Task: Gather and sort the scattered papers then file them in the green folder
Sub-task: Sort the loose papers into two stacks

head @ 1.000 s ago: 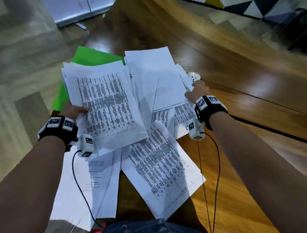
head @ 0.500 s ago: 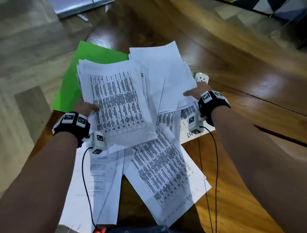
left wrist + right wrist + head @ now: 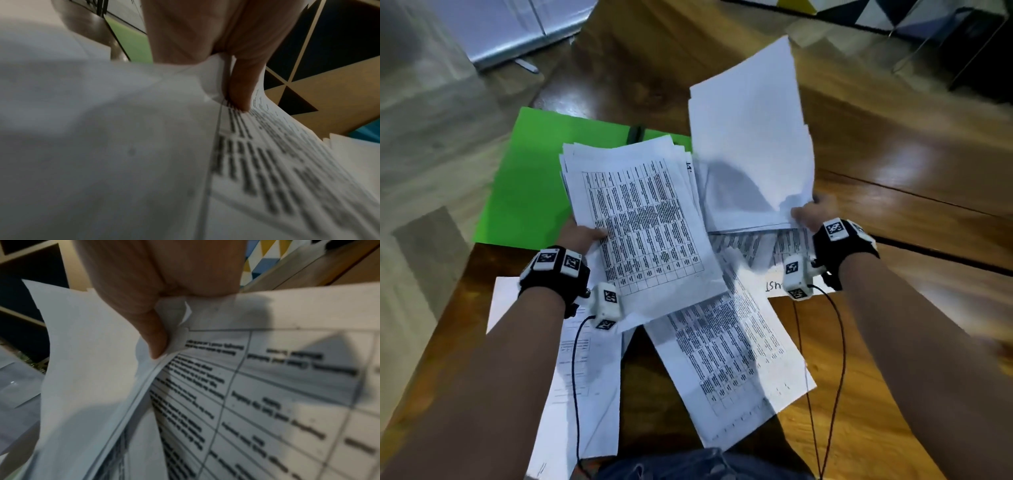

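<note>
White printed papers [image 3: 726,356] scattered on the table, partly over flat green folder [image 3: 530,178].

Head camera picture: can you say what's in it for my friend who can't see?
A person's left hand holds a stack of printed papers while the right hand lifts blank-sided sheets off a wooden table. More printed pages lie scattered below, and a green folder lies behind the stack.

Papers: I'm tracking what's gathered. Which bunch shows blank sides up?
The bunch pinched by the right hand; it shows blank white, while the left hand's stack shows printed tables.
</note>
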